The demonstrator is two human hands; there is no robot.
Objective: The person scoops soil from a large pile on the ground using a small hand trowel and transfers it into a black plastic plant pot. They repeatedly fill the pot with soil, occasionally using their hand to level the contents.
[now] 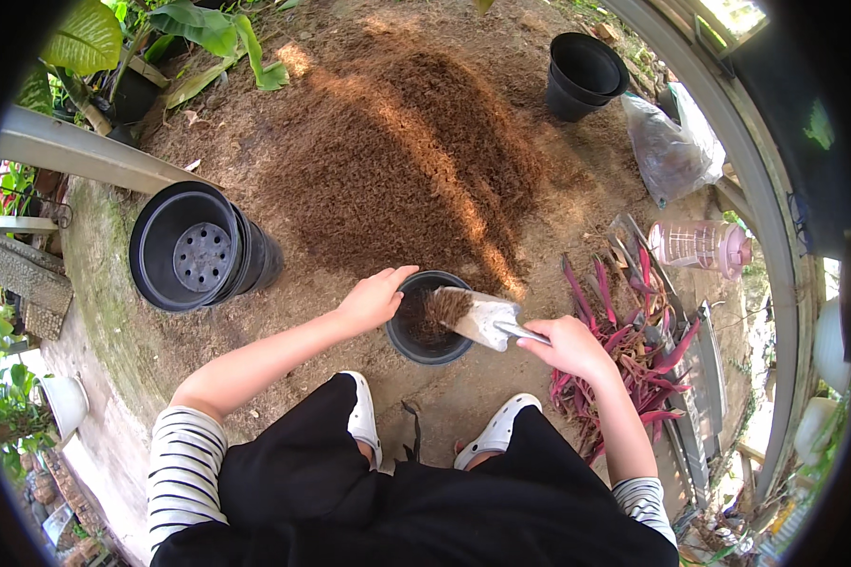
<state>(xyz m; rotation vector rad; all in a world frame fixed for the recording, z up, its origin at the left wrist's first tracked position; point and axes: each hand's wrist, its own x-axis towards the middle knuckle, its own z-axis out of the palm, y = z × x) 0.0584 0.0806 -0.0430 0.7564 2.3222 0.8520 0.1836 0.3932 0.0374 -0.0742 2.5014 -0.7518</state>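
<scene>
A black plant pot (452, 355) stands on the ground in front of my feet, with some brown soil-like material in its bottom. My left hand (373, 300) is at the pot's left rim, its fingers closed over the edge. My right hand (569, 346) grips the handle of a metal hand trowel (490, 321), and the trowel's blade tilts down into the pot from the right. Brown loose fibrous material (454, 304) lies on the blade's tip, over the pot's opening. Just beyond the pot spreads a large mound of the same brown material (388, 180).
Nested black pots (255, 255) lie tilted at left; another black pot (577, 80) stands far right near a clear plastic bag (671, 146). Cut purple-leaved plants (633, 369) lie right of my right hand, below a pink plastic container (695, 244). A metal beam (113, 151) crosses at left.
</scene>
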